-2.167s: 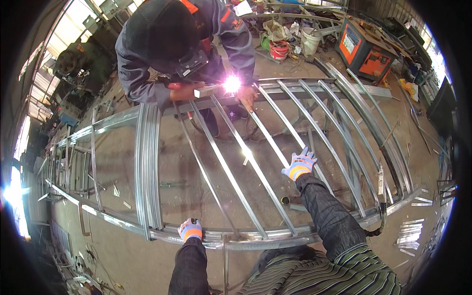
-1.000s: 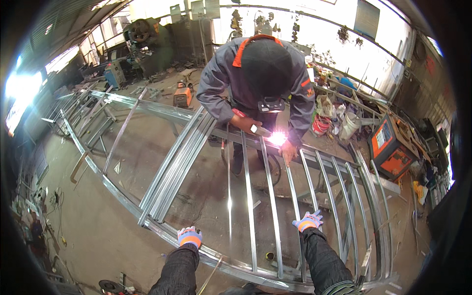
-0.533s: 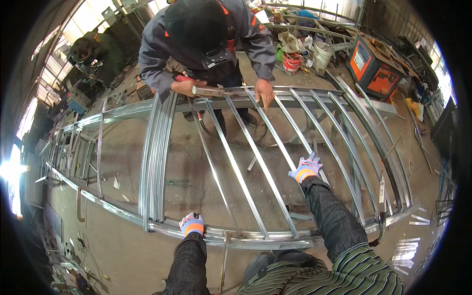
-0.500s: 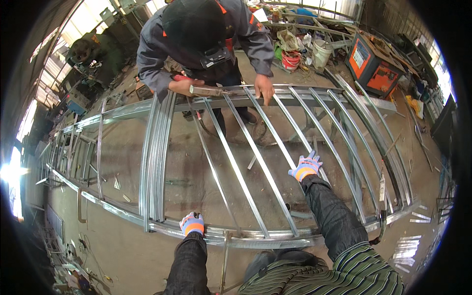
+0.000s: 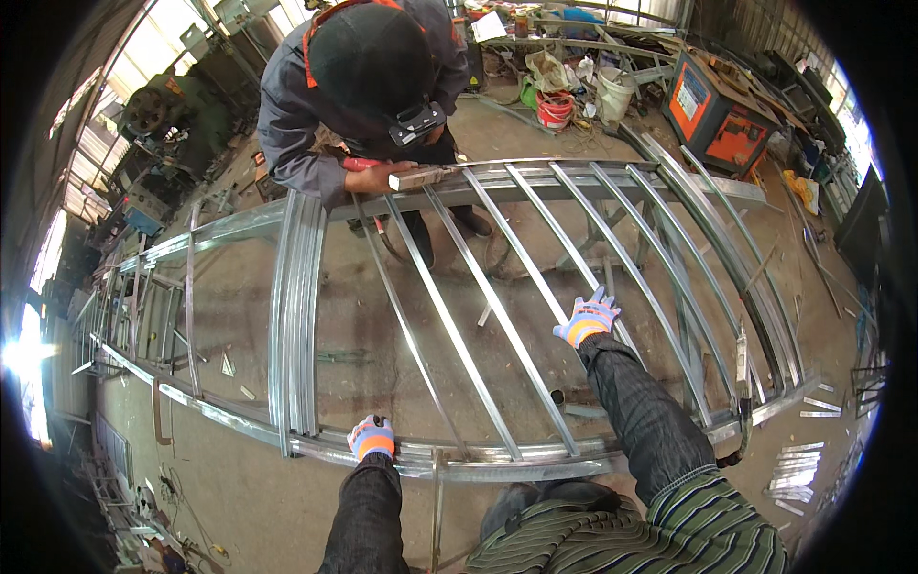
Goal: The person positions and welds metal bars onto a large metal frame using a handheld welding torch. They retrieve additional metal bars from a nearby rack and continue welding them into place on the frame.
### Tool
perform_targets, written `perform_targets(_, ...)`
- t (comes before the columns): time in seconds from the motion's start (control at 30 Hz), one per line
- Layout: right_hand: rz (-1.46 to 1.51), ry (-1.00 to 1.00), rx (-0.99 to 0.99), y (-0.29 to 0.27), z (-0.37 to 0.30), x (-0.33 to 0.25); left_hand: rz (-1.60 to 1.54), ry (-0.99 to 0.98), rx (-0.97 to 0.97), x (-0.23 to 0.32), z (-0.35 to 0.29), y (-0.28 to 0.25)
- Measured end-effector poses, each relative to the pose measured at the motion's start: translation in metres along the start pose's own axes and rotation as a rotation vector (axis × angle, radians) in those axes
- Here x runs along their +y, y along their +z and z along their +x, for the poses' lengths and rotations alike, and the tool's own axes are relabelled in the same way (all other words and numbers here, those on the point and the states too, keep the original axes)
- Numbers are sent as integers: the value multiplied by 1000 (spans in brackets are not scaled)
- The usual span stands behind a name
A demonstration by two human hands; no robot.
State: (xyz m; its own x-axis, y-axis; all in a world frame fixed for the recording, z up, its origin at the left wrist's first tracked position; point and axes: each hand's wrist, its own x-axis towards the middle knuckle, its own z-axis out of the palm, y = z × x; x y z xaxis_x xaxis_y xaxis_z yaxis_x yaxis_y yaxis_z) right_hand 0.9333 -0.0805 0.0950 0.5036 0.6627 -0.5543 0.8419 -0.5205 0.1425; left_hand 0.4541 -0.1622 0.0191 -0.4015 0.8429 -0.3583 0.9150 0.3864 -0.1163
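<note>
Across the workshop, a long metal frame (image 5: pixel 497 471) is stretched out, with a co-worker (image 5: pixel 368 67) bent over its far rail (image 5: pixel 239 224). Toward the frame's left part, a bundle of metal profiles (image 5: pixel 295 325) is laid across both rails; to its right, slimmer crossbars (image 5: pixel 448 316) are set apart, slanting from far rail to near rail (image 5: pixel 574 470). At the far rail, a red-handled tool (image 5: pixel 359 165) is held in the co-worker's hand (image 5: pixel 375 180).

Over two neighbouring crossbars, mid-span, the gloved right hand (image 5: pixel 588 321) is laid, its fingers spread wide and nothing pinched. On the near rail, the gloved left hand (image 5: pixel 371 438) is rested; its fingers seem drawn close together, but whether the rail is gripped cannot be told.

The step is judged to be one of steadying. It is best done with light, even pressure, so that no bar is rolled or nudged sideways. Fingers should be kept clear of the far joints, where heat may be expected.
</note>
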Motion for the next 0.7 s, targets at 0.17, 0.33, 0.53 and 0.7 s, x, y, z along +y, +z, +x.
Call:
perform_targets(0.17,-11,0,-6,-1,-1,-1,9,7,10,-2,1,2)
perform_targets(0.33,-6,6,1,-1,0,-1,11,1,4,-3,3,3)
perform_targets(0.53,-4,5,-4,1,2,-2,-15,-6,-4,0,1,-1)
perform_targets(0.7,-20,9,-5,0,1,-3,-10,-19,0,1,-2,-5)
